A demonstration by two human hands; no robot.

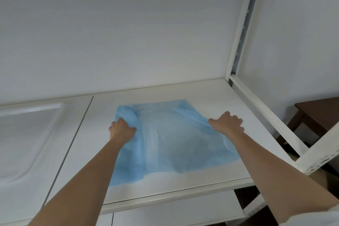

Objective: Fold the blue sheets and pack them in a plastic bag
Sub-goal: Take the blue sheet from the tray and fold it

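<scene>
Head view has both your arms stretched forward — left hand (122,129) and right hand (228,122) each curled tight on an edge of the sheet (172,139) — which lies spread on the shelf (211,93).

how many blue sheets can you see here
1. The blue sheet lies spread on the white shelf, its left edge gripped by the left hand and its right edge by the right hand. Further layers may be hidden underneath.

One blue sheet (170,139), two hands
</scene>
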